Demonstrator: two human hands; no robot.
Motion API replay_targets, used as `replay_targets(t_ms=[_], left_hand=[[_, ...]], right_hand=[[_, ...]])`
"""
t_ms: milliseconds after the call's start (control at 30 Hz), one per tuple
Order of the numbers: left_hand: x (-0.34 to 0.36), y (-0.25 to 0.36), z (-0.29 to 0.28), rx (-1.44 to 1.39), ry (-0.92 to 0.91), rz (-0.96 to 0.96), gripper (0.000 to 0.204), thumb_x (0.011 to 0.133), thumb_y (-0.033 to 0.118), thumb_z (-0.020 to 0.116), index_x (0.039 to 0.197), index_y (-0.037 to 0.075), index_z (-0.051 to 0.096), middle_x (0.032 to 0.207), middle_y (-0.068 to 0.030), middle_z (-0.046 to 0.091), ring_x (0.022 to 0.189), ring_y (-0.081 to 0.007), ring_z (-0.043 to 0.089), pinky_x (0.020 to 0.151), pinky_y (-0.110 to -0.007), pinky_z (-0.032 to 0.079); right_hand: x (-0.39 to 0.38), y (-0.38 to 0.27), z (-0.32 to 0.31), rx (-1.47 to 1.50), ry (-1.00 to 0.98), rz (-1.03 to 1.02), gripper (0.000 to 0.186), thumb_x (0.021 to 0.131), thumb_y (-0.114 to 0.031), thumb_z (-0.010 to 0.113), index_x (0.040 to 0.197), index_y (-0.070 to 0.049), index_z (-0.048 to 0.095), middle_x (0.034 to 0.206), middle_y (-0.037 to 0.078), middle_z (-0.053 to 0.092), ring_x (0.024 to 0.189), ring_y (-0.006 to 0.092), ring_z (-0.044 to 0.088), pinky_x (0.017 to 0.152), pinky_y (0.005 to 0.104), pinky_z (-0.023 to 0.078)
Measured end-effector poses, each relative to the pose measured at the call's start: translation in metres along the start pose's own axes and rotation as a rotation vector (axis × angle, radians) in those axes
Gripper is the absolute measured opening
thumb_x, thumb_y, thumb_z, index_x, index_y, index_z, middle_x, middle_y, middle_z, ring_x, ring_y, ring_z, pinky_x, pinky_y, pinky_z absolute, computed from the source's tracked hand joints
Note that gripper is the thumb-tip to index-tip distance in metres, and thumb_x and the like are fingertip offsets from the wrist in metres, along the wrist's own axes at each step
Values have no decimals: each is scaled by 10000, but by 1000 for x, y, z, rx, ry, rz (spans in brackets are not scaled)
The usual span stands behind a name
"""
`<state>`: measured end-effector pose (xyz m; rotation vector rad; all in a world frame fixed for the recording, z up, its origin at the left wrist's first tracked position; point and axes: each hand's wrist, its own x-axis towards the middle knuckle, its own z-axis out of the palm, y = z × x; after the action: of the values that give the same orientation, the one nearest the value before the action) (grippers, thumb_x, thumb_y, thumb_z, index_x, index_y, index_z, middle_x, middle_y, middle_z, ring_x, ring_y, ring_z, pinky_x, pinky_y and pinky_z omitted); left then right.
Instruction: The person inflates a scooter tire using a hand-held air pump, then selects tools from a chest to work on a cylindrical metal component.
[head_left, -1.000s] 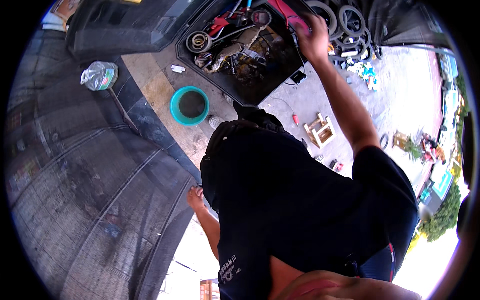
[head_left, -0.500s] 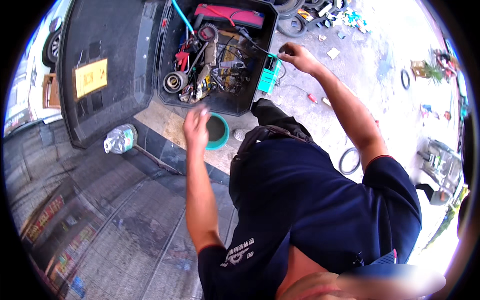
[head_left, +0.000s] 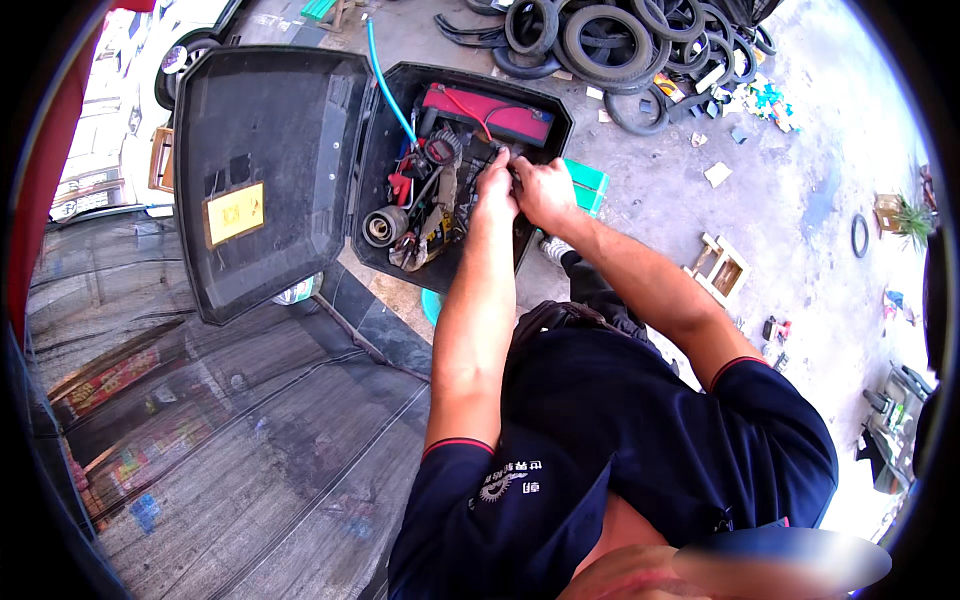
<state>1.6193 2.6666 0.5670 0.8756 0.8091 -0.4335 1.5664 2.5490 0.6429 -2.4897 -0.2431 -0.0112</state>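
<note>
My left hand (head_left: 495, 188) and my right hand (head_left: 542, 190) meet over the right side of an open black case (head_left: 370, 240), closed around something small and dark that I cannot make out. Just behind them a red hose runs to a long red tool (head_left: 487, 108) at the case's back. Inside lie a gauge (head_left: 441, 148), a ringed metal cylinder (head_left: 382, 226), red-handled tools and other jumbled items. A blue hose (head_left: 380, 65) rises out of the case. Its lid (head_left: 268, 180), bearing a yellow label, stands open on the left.
A green box (head_left: 585, 185) is right of the case. Piled tyres (head_left: 607, 45) lie at the back, a small wooden stool (head_left: 718, 268) at the right. A teal basin (head_left: 432, 305) is mostly hidden below the case. Dark sheeting (head_left: 200, 430) covers the lower left.
My left hand has risen from low at the left to the case, beside my right hand, which moved inward and closed. The camera view has shifted, showing more of the lid and tyres.
</note>
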Motion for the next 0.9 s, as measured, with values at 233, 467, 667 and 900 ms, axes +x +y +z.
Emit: replay_targets(t_ms=[233,467,667,900], left_hand=[[-12,29,21,27,-112,-93,352,1089,367,476,1143,41,600,1043,-129,678,902,-277,663,797,-403,542],[-4,20,60,-32,10,-53,298,1097,347,473,1000,66,490,747,-29,513,538,-137,444,455,-306,342],[-35,14,67,-56,-35,-161,415,1051,529,507,1008,118,473,610,34,401,455,-90,332,409,-250,224],[-232,108,77,43,-294,546,504,1036,523,545,1110,30,619,635,61,411,501,-70,346,447,-229,261]], right_hand=[[-2,34,-22,472,-28,258,309,942,-267,651,1164,-65,575,967,229,727,904,446,704,775,551,555],[-15,47,-22,618,-54,291,219,939,-214,651,1079,-50,611,967,238,723,935,439,698,811,535,541],[-34,47,-51,679,-240,336,313,923,-274,700,1127,-46,634,908,222,710,867,387,712,772,477,546],[-186,201,-75,113,-670,254,375,911,-401,695,1129,-96,677,976,201,725,966,414,690,808,510,541]])
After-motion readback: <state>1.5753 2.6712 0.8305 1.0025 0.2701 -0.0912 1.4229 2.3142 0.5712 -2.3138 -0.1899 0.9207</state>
